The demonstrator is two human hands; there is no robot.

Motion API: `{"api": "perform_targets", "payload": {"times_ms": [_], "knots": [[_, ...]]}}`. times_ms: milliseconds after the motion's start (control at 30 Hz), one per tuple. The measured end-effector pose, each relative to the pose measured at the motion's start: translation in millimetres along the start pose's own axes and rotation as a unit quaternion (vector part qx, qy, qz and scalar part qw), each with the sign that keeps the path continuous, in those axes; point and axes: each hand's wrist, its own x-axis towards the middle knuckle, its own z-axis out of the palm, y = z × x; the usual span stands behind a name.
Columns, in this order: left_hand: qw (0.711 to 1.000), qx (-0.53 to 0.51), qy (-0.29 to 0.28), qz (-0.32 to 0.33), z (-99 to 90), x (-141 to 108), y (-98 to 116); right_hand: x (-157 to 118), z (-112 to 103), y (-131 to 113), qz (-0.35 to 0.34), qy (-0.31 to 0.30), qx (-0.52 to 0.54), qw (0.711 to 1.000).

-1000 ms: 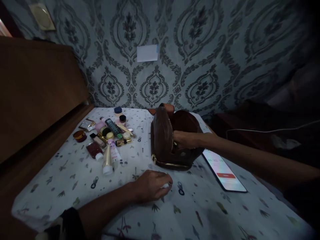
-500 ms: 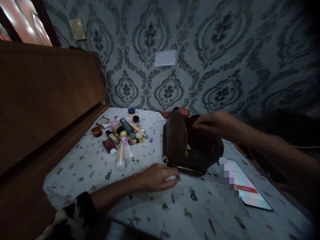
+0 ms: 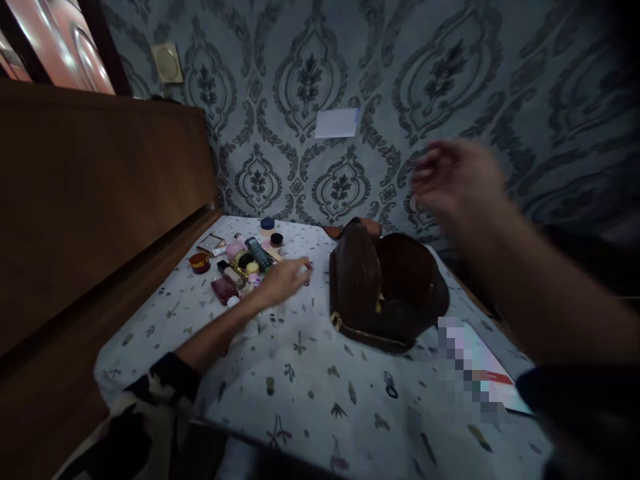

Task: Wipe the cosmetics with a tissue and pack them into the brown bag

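Above the cloth, at the right edge of a group of cosmetics, is my left hand (image 3: 285, 280), its fingers closed round a small whitish item too small to name. My right hand (image 3: 457, 175) is raised above and behind the brown bag (image 3: 355, 287), blurred, with its fingers curled; whether it holds anything cannot be made out. The bag stands open, its dark interior showing. Near my left hand are a dark tube (image 3: 258, 252), a dark red bottle (image 3: 224, 291) and a round amber jar (image 3: 199, 263).
The patterned cloth (image 3: 310, 373) lies under everything. A lit phone (image 3: 493, 363) is right of the bag. A wooden cabinet (image 3: 100, 180) stands on the left, and a patterned wall (image 3: 300, 167) rises behind. A navy-lidded jar (image 3: 267, 226) sits at the back.
My left hand has moved away from the bag, back and left to the cosmetics. My right hand has lifted out of the bag's opening and risen up and to the right.
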Motion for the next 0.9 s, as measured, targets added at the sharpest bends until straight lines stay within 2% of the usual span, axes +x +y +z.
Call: {"api": "perform_targets", "payload": {"times_ms": [67, 133, 167, 200, 267, 367, 533, 633, 767, 900], "knots": [[0.998, 0.036, 0.031, -0.048, -18.6, 29, -27, -56, 34, 2, 0.08, -0.046, 0.047, 0.995], [0.993, 0.072, 0.047, -0.085, -32.8, 56, -52, -120, 63, 4, 0.191, -0.089, 0.149, 0.966], [0.99, 0.09, 0.046, -0.101, -37.0, 68, -62, -150, 74, 5, 0.213, -0.122, 0.156, 0.957], [0.987, 0.106, 0.038, -0.113, -38.9, 78, -71, -177, 83, 7, 0.235, -0.168, 0.154, 0.945], [0.981, 0.138, 0.01, -0.133, -36.0, 94, -83, -222, 94, 15, 0.275, -0.215, 0.149, 0.925], [0.97, 0.182, -0.044, -0.156, -21.8, 109, -92, -264, 98, 31, 0.315, -0.219, 0.119, 0.916], [0.951, 0.232, -0.095, -0.183, -4.1, 126, -99, -292, 89, 54, 0.357, -0.214, 0.083, 0.905], [0.944, 0.25, -0.105, -0.187, -3.5, 131, -102, -296, 86, 59, 0.383, -0.221, 0.083, 0.893], [0.942, 0.262, -0.113, -0.178, -1.1, 136, -101, -296, 87, 59, 0.377, -0.228, 0.081, 0.894], [0.947, 0.259, -0.118, -0.149, 17.0, 138, -95, -296, 87, 56, 0.363, -0.237, 0.084, 0.897]]}}
